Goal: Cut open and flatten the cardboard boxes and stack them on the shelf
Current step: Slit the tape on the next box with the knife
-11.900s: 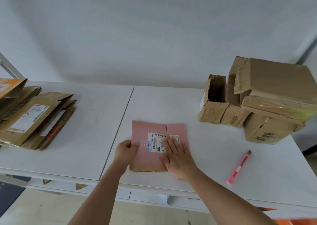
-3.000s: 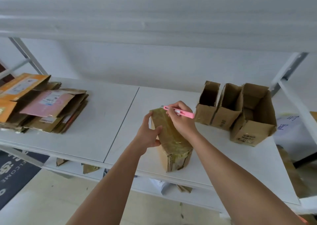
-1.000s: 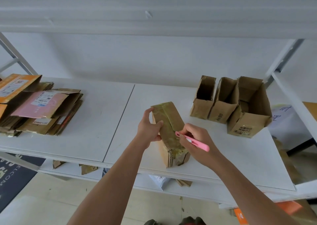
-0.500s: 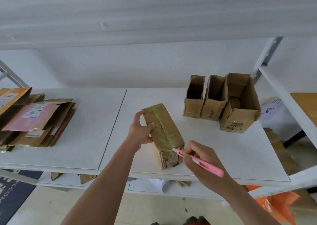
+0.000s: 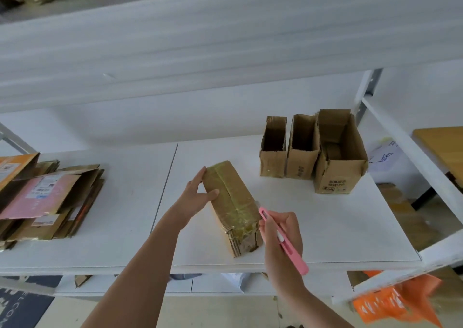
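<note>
A brown taped cardboard box [image 5: 231, 197] stands on the white shelf [image 5: 130, 202], its taped face up and tilted. My left hand [image 5: 196, 196] grips the box's far left edge, thumb on the taped face. My right hand [image 5: 281, 230] holds a pink utility knife [image 5: 285, 242] like a pen, with the knife's tip at the box's near right corner. At the far left lies a stack of flattened boxes [image 5: 42, 202], a pink one on top.
Three open brown boxes [image 5: 313, 152] stand in a row at the back right of the shelf. An upper shelf board [image 5: 225, 42] hangs overhead. A metal upright [image 5: 365, 94] rises at the right. Orange material [image 5: 395, 300] lies below.
My right hand drew the knife along the box's taped face from the far end to the near end, then moved it to the near right corner. The left hand kept its grip.
</note>
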### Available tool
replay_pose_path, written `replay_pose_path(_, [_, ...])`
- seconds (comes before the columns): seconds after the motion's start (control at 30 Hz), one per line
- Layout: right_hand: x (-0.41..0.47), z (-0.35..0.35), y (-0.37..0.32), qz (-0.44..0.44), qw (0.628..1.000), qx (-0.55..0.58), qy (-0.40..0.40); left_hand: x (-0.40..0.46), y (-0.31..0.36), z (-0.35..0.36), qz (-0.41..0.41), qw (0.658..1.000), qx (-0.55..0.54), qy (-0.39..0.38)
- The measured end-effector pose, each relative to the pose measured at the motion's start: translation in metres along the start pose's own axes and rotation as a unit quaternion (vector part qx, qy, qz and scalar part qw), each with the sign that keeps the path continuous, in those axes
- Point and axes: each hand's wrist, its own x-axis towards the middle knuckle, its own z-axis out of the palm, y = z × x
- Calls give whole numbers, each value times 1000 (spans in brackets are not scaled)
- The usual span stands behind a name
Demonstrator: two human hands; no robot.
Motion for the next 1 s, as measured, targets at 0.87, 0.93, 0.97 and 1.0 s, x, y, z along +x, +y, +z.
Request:
replay_pose_path(0.87, [81, 7, 23, 131, 983, 132, 9, 11, -17, 15, 171, 914, 348, 120])
replay_pose_path(0.93, [79, 1, 26, 144, 980, 134, 13, 18, -19, 16, 145, 913, 366, 110])
replay_pose_path(0.97, [79, 0, 27, 149, 980, 133, 13, 20, -18, 17, 132, 912, 374, 104])
replay_pose_path(1.0, [79, -1, 28, 153, 979, 135, 10, 22, -16, 18, 121, 912, 380, 97])
